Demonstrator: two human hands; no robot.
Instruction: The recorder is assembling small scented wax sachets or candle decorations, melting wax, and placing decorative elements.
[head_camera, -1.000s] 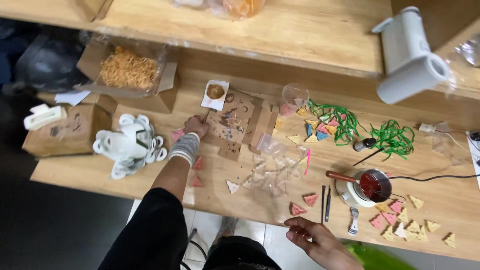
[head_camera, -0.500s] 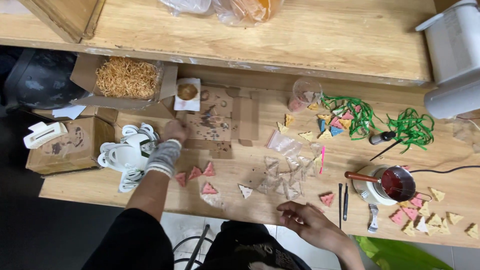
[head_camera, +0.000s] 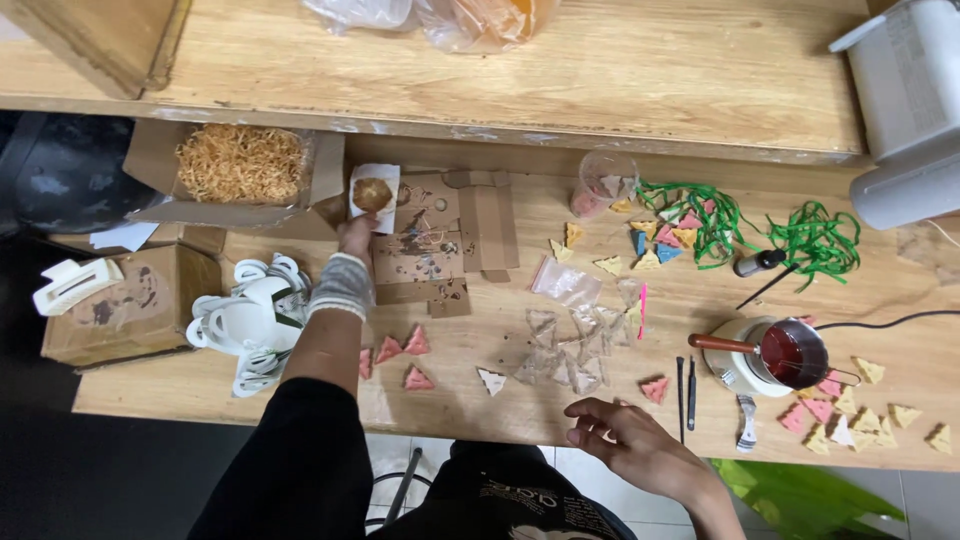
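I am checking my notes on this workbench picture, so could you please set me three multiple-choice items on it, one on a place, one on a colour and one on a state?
1. Where does the left hand reach?
A. To the small white tray beside the box of straw-like filler
B. To the green cords
C. To the tweezers

2. What colour is the liquid in the small pot?
A. Blue
B. Dark red
C. White

3. How is the right hand?
A. Gripping the pot handle
B. Empty, resting at the table edge
C. Holding scissors

Answers: 1 A, its fingertips are at the tray; 2 B, the pot's contents look red; 3 B, nothing shows in its fingers.
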